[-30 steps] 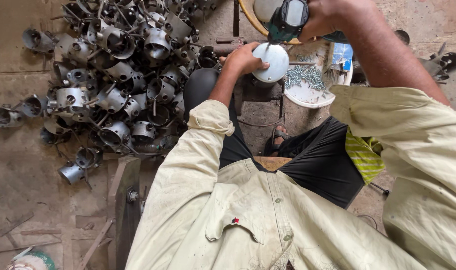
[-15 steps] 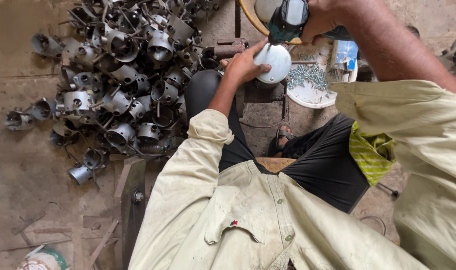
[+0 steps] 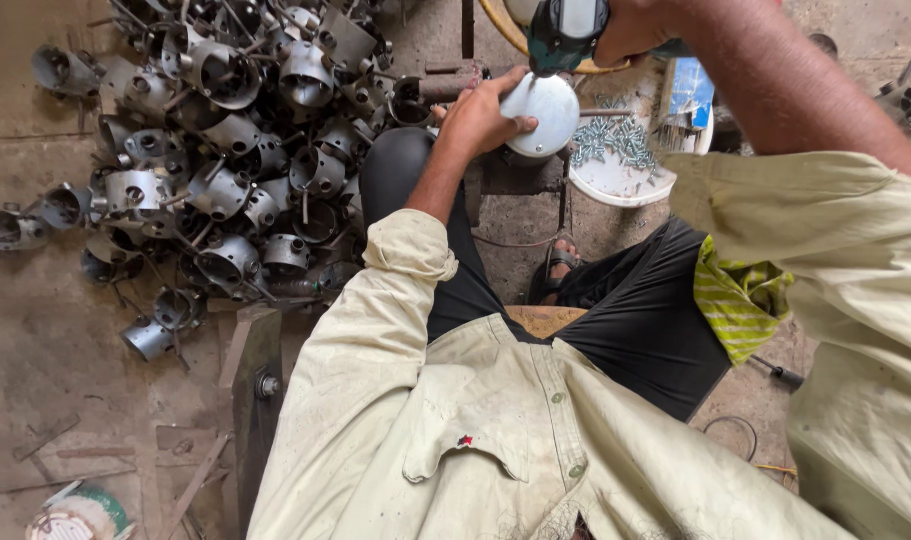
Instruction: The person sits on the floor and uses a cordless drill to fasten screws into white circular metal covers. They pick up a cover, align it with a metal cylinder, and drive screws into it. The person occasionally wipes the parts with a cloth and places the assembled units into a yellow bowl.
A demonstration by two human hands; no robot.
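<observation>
Hands up top of head view, over a small stand between the knees. Left hand [image 3: 483,112] grips a round white cap [image 3: 543,112], fingers curled over its left edge, cap facing up on the stand. Right hand [image 3: 635,25] is clenched around a dark green power driver [image 3: 567,28], its nose pointing down just above the cap's top edge; whether the bit touches, cannot tell. White dish [image 3: 615,180] with a heap of screws [image 3: 610,142] sits just right of the cap, touching the stand area. Big pile of grey metal housings [image 3: 225,150] covers the floor [image 3: 45,340] to the left. Person sits, pale shirt, dark trousers, striped green cloth [image 3: 740,300] on the right thigh.
</observation>
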